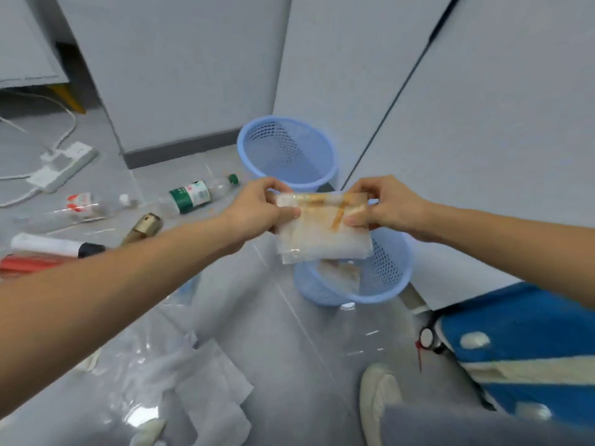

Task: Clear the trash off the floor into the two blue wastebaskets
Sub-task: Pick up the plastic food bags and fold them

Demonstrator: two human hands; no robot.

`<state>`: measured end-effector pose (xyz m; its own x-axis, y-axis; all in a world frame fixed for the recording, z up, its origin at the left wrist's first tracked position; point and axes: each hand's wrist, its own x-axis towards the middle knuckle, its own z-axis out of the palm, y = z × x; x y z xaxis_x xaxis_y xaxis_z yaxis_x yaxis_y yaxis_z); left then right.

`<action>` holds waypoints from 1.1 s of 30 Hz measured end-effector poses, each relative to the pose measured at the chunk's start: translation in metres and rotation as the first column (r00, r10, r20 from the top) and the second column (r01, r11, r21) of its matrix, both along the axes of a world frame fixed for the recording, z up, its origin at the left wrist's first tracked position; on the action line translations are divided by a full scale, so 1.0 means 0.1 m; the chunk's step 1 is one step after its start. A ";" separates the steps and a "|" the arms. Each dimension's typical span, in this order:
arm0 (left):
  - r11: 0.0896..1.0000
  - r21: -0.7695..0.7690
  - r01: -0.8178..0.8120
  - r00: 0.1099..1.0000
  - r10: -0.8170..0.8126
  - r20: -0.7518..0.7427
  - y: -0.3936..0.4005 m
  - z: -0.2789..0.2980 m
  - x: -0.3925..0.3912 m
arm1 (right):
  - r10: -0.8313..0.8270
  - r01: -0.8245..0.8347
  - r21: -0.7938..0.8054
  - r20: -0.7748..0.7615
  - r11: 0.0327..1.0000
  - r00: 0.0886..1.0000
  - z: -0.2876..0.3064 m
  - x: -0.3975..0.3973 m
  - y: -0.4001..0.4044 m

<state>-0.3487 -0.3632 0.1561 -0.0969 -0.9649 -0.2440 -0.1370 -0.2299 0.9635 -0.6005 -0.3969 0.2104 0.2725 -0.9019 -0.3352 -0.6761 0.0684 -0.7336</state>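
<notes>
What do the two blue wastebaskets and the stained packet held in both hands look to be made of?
Far blue wastebasket and near blue wastebasket: moulded plastic, matte, with perforated mesh walls. Stained translucent packet, held by left hand and right hand: probably thin plastic film, glossy, creased, orange-smeared.

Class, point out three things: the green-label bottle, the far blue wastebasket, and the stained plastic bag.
green-label bottle [190, 197], head view, on its label.
far blue wastebasket [249, 130], head view, on its rim.
stained plastic bag [322, 233], head view, on its middle.

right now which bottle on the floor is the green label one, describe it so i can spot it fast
Start at the far blue wastebasket by the wall and look left along the floor. The green-label bottle lies on its side there, clear plastic with a green cap, unlike the red-label bottle farther left.
</notes>
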 end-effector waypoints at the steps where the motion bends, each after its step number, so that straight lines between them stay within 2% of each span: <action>1: 1.000 -0.017 0.024 0.999 -0.023 0.039 -0.02 -0.03 -0.18 | -0.047 0.047 -0.011 -0.015 0.999 0.999 -0.04 -0.18 0.06; 4: 0.978 -0.124 0.166 0.964 -0.134 0.228 -0.08 -0.17 -0.61 | -0.116 0.106 -0.084 -0.121 0.991 0.986 -0.25 -0.56 0.18; 6: 0.939 -0.154 0.308 0.886 -0.225 0.405 -0.19 -0.29 -0.83 | -0.048 0.025 -0.107 -0.223 0.994 0.974 -0.42 -0.67 0.17; 8: 0.901 -0.097 0.424 0.772 -0.303 0.560 -0.30 -0.42 -1.02 | 0.106 -0.147 -0.091 -0.356 0.985 0.929 -0.61 -0.69 0.11; 11: 0.863 0.078 0.499 0.581 -0.400 0.709 -0.41 -0.63 -1.24 | 0.259 -0.290 0.017 -0.504 0.957 0.824 -0.88 -0.69 -0.03; 14: 0.807 0.177 0.564 0.403 -0.456 0.794 -0.53 -0.83 -1.40 | 0.362 -0.433 0.076 -0.687 0.898 0.630 -1.16 -0.64 -0.19; 17: 0.752 0.288 0.593 0.246 -0.510 0.825 -0.65 -0.99 -1.49 | 0.389 -0.554 0.075 -0.790 0.829 0.474 -1.43 -0.55 -0.28; 19: 0.707 0.371 0.602 0.127 -0.543 0.830 -0.70 -1.09 -1.51 | 0.395 -0.575 0.077 -0.800 0.815 0.452 -1.57 -0.53 -0.31; 23: 0.623 0.474 0.622 -0.102 -0.536 0.838 -0.74 -1.26 -1.61 | 0.351 -0.531 0.041 -0.793 0.846 0.497 -1.72 -0.53 -0.33; 26: 0.591 0.480 0.648 -0.121 -0.542 0.832 -0.82 -1.33 -1.69 | 0.461 -0.463 0.201 -0.688 0.863 0.560 -1.76 -0.54 -0.36; 29: 0.573 0.475 0.668 -0.022 -0.622 0.783 -0.88 -1.40 -1.63 | 0.588 -0.437 0.395 -0.559 0.808 0.584 -1.75 -0.61 -0.42; 32: 0.578 0.489 0.653 0.094 -0.702 0.706 -0.92 -1.44 -1.53 | 0.616 -0.480 0.395 -0.595 0.784 0.517 -1.81 -0.63 -0.42; 33: 0.568 0.503 0.652 0.101 -0.722 0.684 -0.92 -1.45 -1.52 | 0.619 -0.501 0.384 -0.623 0.775 0.479 -1.83 -0.62 -0.41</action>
<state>-0.5011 -0.4552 0.0111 -0.4552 -0.5743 -0.6804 -0.8880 0.3488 0.2996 -0.6624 -0.4381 0.0270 0.3412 -0.5735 -0.7448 -0.8868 -0.4591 -0.0528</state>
